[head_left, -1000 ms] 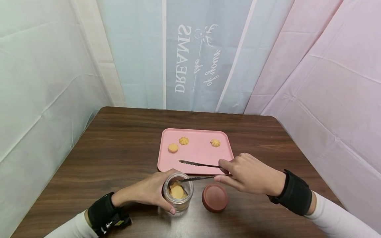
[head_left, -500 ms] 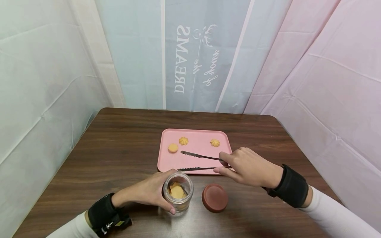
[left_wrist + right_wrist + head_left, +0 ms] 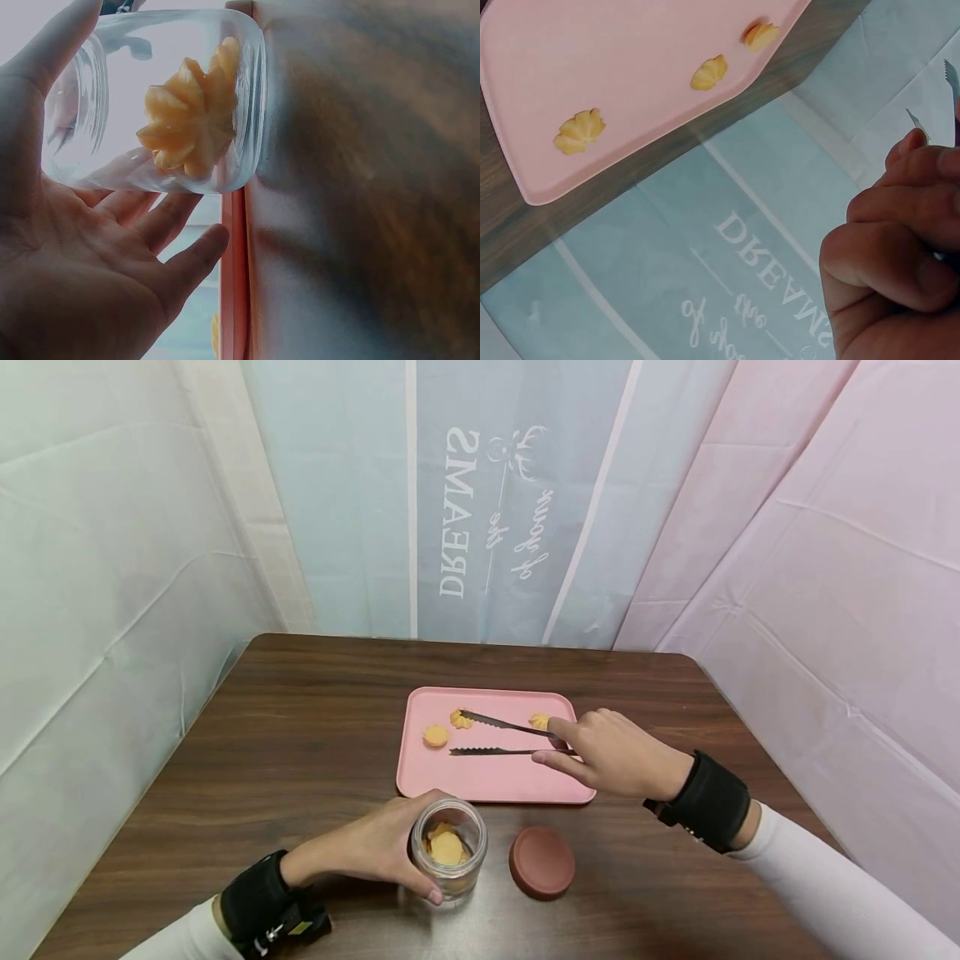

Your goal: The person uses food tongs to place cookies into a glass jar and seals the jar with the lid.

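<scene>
My left hand (image 3: pixel 382 846) grips a clear glass jar (image 3: pixel 468 878), thumb at the near side and fingers round the back. Several yellow cookies (image 3: pixel 187 116) lie at the jar's bottom. With my right hand (image 3: pixel 618 756) I hold dark metal tongs (image 3: pixel 491 751) over a pink tray (image 3: pixel 517 789); their jaws stand apart with nothing between them. The far tip overlaps a flower-shaped cookie (image 3: pixel 460 719) in the head view. Left of the near tip lies a round cookie (image 3: pixel 436 736). Another flower-shaped cookie (image 3: pixel 540 721) sits at the tray's right, partly behind the tongs hand.
A reddish-brown round lid (image 3: pixel 542 862) lies on the wooden table (image 3: pixel 315 718) to the right of the jar. Behind the table hangs a light blue printed curtain (image 3: pixel 480 502), with pale cloth on both sides.
My right hand has lifted the tongs away from the jar's mouth and carried them forward over the tray to the cookies. The left hand and jar have stayed in place.
</scene>
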`<state>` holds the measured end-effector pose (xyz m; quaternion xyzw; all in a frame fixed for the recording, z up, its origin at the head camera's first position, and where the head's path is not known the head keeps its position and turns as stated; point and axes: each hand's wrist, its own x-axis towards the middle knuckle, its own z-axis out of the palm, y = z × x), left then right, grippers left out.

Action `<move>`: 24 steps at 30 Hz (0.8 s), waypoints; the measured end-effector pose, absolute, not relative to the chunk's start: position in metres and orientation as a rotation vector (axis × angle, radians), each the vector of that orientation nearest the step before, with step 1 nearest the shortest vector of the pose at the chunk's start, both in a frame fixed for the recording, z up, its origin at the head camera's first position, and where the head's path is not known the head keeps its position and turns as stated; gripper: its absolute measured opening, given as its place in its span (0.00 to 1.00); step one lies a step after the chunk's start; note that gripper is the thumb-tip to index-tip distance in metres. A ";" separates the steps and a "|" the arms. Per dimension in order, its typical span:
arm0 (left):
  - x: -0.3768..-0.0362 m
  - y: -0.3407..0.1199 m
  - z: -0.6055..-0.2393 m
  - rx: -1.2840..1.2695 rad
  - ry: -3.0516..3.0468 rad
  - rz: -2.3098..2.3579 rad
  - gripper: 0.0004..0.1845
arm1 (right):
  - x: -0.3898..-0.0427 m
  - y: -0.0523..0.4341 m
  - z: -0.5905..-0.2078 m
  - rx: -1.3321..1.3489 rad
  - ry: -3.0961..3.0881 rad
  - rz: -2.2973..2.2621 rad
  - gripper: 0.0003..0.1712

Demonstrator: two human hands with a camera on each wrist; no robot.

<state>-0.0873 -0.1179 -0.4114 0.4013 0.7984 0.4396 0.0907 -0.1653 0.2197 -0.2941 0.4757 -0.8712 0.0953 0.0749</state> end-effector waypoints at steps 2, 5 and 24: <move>-0.087 -0.118 -0.412 1.201 2.382 1.303 0.45 | -0.169 0.219 -0.294 1.417 -2.622 0.279 0.18; -0.088 -0.118 -0.412 1.207 2.387 1.300 0.46 | -0.174 0.219 -0.295 1.407 -2.629 0.276 0.17; -0.087 -0.118 -0.412 1.206 2.363 1.318 0.46 | -0.192 0.217 -0.300 1.342 -2.685 0.324 0.17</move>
